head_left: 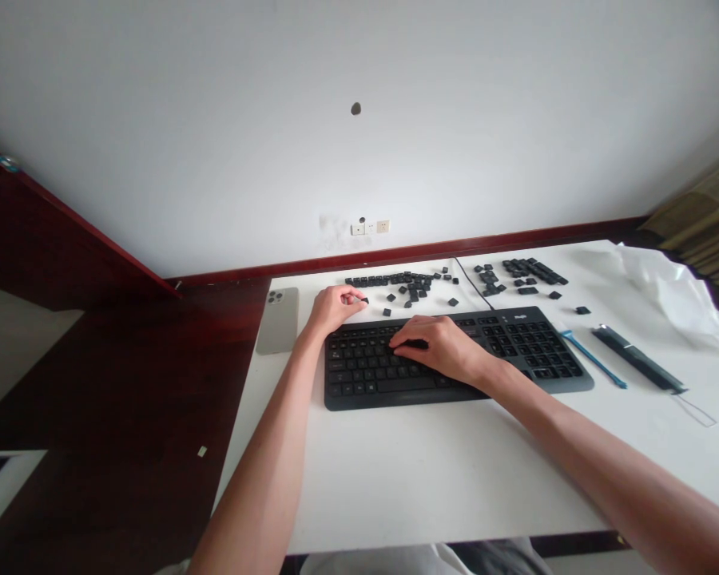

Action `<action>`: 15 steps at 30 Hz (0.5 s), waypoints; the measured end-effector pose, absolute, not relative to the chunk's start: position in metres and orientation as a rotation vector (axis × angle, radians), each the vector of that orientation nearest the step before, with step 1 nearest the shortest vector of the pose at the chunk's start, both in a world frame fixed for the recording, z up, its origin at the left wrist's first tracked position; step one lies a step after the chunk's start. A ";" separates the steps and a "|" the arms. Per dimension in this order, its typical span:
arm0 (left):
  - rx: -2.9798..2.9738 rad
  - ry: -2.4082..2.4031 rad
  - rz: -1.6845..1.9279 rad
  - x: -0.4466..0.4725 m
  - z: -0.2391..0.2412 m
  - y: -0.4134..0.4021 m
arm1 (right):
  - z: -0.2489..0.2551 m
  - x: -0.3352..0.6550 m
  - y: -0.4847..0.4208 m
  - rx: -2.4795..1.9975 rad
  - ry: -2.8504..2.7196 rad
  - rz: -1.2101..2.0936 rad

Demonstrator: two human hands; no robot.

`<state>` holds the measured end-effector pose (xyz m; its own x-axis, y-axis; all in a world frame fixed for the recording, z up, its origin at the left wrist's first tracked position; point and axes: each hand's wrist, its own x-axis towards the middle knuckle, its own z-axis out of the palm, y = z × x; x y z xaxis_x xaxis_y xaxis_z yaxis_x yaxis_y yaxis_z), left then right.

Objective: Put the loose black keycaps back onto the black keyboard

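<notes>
A black keyboard (407,385) lies on the white table, its left keys in place and bare key slots showing at its right end. Beyond its upper left corner, my left hand (333,307) is closed with a small black keycap (365,301) at the fingertips. My right hand (440,345) rests over the middle of the keyboard, thumb and fingers pinched down at the letter keys; whatever is between those fingertips is hidden. Loose keycaps (416,285) lie in a row and in scattered groups behind the keyboard.
A phone (277,321) lies at the table's left edge. More keycaps (534,270) sit at the back right. Right of the keyboard are a blue stick-like tool (596,359), a dark long tool with a wire loop (638,359) and a crumpled plastic bag (674,295). A cable (473,283) runs backward.
</notes>
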<state>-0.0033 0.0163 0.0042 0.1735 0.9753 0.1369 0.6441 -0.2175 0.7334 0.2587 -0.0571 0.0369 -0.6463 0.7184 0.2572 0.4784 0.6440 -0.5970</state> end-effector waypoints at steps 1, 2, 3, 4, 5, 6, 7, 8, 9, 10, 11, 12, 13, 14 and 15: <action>1.936 1.527 0.825 -0.003 0.004 0.016 | 0.037 0.258 -0.057 -0.924 -2.392 0.671; 1.939 1.532 0.821 -0.003 0.005 0.016 | 0.037 0.258 -0.057 -0.913 -2.398 0.666; 1.941 1.538 0.819 -0.003 0.005 0.016 | 0.037 0.258 -0.057 -0.898 -2.406 0.658; 1.943 1.543 0.816 -0.003 0.005 0.016 | 0.038 0.257 -0.057 -0.882 -2.417 0.644; 1.944 1.547 0.814 -0.003 0.005 0.016 | 0.039 0.257 -0.057 -0.868 -2.429 0.626; 1.944 1.552 0.813 -0.003 0.005 0.015 | 0.040 0.257 -0.057 -0.859 -2.441 0.607; 1.944 1.556 0.814 -0.003 0.004 0.015 | 0.041 0.256 -0.058 -0.855 -2.454 0.591; 1.942 1.557 0.814 -0.003 0.004 0.015 | 0.042 0.256 -0.059 -0.855 -2.463 0.576; 1.940 1.557 0.813 -0.003 0.004 0.016 | 0.043 0.255 -0.060 -0.858 -2.467 0.565; 1.940 1.555 0.813 -0.003 0.004 0.016 | 0.043 0.255 -0.061 -0.859 -2.468 0.556; 1.938 1.552 0.814 -0.003 0.004 0.016 | 0.043 0.254 -0.062 -0.858 -2.467 0.551; 1.936 1.549 0.813 -0.003 0.004 0.016 | 0.043 0.254 -0.063 -0.857 -2.466 0.549; 1.932 1.545 0.813 -0.003 0.004 0.016 | 0.042 0.254 -0.063 -0.854 -2.465 0.549; 1.927 1.543 0.813 -0.004 0.003 0.016 | 0.041 0.254 -0.063 -0.849 -2.467 0.549; 1.923 1.542 0.814 -0.004 0.003 0.016 | 0.040 0.254 -0.062 -0.844 -2.470 0.547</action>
<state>-0.0036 0.0162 0.0033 0.1628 0.9791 0.1223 0.6535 -0.1998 0.7300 0.2536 -0.0622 0.0402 -0.7000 0.6477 0.3008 0.4601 0.7312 -0.5036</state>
